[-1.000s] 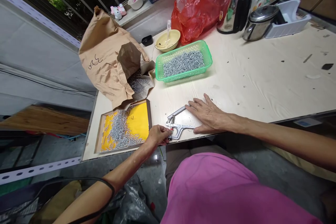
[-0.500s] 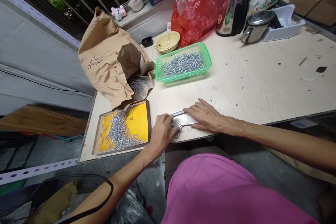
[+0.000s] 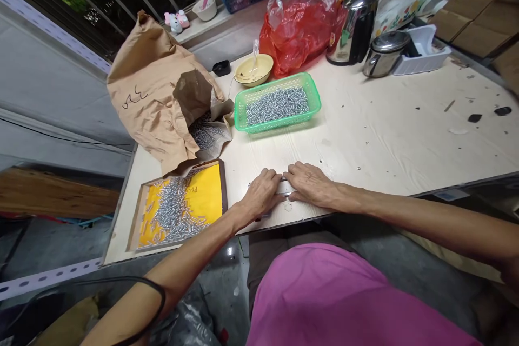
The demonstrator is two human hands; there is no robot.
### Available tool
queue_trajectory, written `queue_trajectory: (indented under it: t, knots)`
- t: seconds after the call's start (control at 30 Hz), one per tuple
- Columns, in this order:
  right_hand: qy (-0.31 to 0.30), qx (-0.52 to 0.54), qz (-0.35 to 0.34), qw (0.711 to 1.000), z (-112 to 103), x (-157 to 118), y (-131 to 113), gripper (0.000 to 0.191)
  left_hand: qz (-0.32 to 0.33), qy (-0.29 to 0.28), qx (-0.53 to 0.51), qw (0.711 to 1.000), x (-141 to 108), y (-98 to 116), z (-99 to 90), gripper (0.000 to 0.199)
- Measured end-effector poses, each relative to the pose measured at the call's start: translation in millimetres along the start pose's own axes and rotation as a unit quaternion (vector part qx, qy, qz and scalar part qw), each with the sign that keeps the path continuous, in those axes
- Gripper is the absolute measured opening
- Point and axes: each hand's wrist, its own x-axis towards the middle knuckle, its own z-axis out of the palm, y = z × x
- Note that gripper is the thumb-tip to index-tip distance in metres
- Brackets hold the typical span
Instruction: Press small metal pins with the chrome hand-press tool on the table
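Both hands are together at the front edge of the table, on a flat silvery metal piece [image 3: 285,187]. My left hand [image 3: 261,192] is closed over its left part, fingers on the far edge and thumb on the near side. My right hand [image 3: 311,183] grips the right end, with fingertips on the far side and thumb nearest me. The hands hide most of the piece, so I cannot tell its exact kind. To the left, a shallow tray [image 3: 222,189] with a yellow bottom carries many small metal pins [image 3: 172,205]. Beyond, a green basket [image 3: 279,125] holds more pins.
A torn brown paper bag [image 3: 141,86] with pins spilling out leans behind the tray. A yellow bowl [image 3: 259,71], red plastic bag [image 3: 298,27], steel kettle [image 3: 352,24], metal pot [image 3: 383,57] and white plastic tray [image 3: 425,65] line the back. Dark scraps [image 3: 474,118] lie right.
My hands have come closer together along the metal piece, covering more of it. Its curved lower part, visible before, is now mostly hidden. The whole view has shifted slightly.
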Motion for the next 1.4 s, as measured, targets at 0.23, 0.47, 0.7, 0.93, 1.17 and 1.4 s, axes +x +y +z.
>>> queue_trajectory:
  t: [0.23,0.47,0.7,0.93,1.17,1.4]
  knots:
    - [-0.001,-0.019,-0.029,0.999,16,10,1,0.016,-0.022,0.03,0.007,0.999,0,-1,16.3,0.016]
    - [0.018,-0.027,-0.042,0.999,12,10,9,0.014,-0.032,0.064,0.009,0.997,-5,2,21.9,0.017]
    - [0.017,0.027,-0.084,0.996,2,16,36,0.028,-0.043,0.196,0.005,0.98,-32,36,49.4,0.023]
    - [0.067,-0.062,-0.03,0.995,4,37,35,0.017,-0.037,0.14,0.012,0.989,-37,57,53.0,0.015]
    - [0.082,-0.144,-0.057,0.984,9,37,36,0.022,-0.026,0.174,-0.008,0.984,-44,61,50.9,0.023]
    - [0.073,-0.037,-0.096,0.992,8,25,46,0.032,-0.146,0.4,-0.184,0.886,-77,31,19.9,0.022]
